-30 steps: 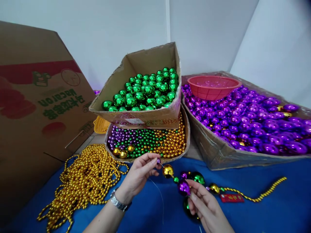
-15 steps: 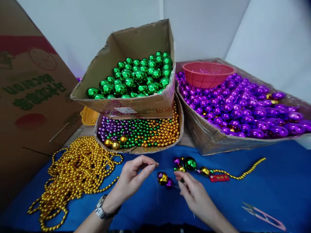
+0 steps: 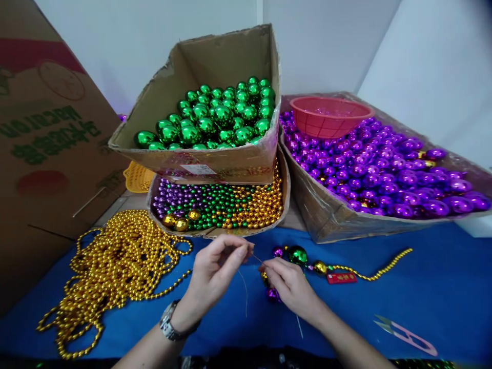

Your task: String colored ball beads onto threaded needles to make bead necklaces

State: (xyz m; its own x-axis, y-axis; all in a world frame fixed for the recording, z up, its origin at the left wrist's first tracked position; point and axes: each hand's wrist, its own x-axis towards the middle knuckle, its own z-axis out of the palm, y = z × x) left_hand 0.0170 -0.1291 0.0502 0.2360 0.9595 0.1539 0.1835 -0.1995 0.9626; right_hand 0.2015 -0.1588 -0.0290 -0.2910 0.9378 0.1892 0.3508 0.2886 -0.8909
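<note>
Pinching thin thread (image 3: 258,258), left hand (image 3: 215,271), thumb to fingertips; right hand (image 3: 292,285), fingers bunched, gripping it too, gold bead (image 3: 264,277) and purple bead (image 3: 272,294) beside. Beaded strand (image 3: 320,267) lies beyond on blue cloth (image 3: 338,323); farther back, carton (image 3: 242,168) of green balls (image 3: 223,116).

Gold bead strands (image 3: 126,261) are glinting by the left edge of the blue tabletop (image 3: 338,328), pink-handled snips (image 3: 413,339) are showing near its front edge, and a bead string (image 3: 320,267) is mixing purple, green and gold beside a red tag (image 3: 341,278) marked in gold. Past the far edge, small beads (image 3: 215,205) are running purple, green, gold below green balls (image 3: 207,125); purple balls (image 3: 384,174) are gleaming around a coral-red basket (image 3: 326,125). Off the left edge, a brown carton (image 3: 42,215) is bearing a red band (image 3: 49,55) and green lettering (image 3: 49,146).
</note>
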